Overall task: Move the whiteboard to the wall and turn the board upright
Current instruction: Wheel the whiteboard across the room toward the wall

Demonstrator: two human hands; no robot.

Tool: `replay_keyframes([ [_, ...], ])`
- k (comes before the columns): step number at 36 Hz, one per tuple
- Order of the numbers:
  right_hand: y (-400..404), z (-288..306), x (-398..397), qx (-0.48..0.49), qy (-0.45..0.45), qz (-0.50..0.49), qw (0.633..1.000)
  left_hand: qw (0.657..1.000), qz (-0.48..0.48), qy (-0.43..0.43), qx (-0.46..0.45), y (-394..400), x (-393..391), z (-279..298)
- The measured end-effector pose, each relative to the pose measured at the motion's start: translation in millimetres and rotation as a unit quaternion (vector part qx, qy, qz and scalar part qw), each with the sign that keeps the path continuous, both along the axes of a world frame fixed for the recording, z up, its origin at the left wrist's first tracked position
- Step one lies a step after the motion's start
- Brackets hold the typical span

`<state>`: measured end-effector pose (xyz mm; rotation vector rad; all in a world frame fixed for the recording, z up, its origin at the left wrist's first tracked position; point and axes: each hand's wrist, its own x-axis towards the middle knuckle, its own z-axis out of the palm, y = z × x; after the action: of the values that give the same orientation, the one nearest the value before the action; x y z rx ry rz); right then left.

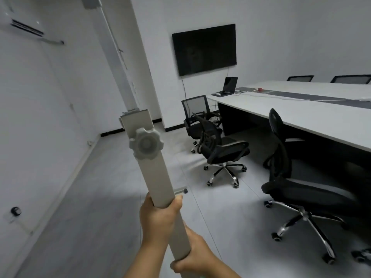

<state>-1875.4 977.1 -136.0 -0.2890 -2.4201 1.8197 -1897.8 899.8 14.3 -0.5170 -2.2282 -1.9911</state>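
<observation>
The whiteboard stand's pale grey post (158,177) rises slanted through the middle of the view. It carries a grey star-shaped knob (146,145), and a thinner upper section (128,57) runs on out of the top edge. My left hand (158,215) is wrapped around the post below the knob. My right hand (193,254) grips it lower down, at the bottom of the view. The board's writing face is not clearly visible. A white wall (40,117) stands close on the left.
Several black swivel chairs (222,151) stand to the right beside a long white table (301,113) with a laptop (228,86). A dark screen (203,49) hangs on the far wall. An air conditioner (26,27) sits high on the left wall. Grey floor (100,197) lies ahead.
</observation>
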Motion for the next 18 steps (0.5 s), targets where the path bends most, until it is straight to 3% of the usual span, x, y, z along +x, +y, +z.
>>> replay_keyframes([
  [8, 62.1, -1.0, -129.6, -0.020, 0.022, 0.039, 0.999, 0.999, 0.041, -0.011, 0.010, 62.7, -128.8, -5.6],
  [13, 99.9, -8.2, -222.3, -0.071, 0.022, 0.002, 0.997, 0.997, 0.064, -0.027, 0.022, 107.7, -213.6, -2.2],
  [18, 145.2, -2.2, -309.9, -0.021, 0.023, 0.047, 0.998, 0.997, 0.063, -0.025, 0.036, 148.1, -302.6, -2.5],
])
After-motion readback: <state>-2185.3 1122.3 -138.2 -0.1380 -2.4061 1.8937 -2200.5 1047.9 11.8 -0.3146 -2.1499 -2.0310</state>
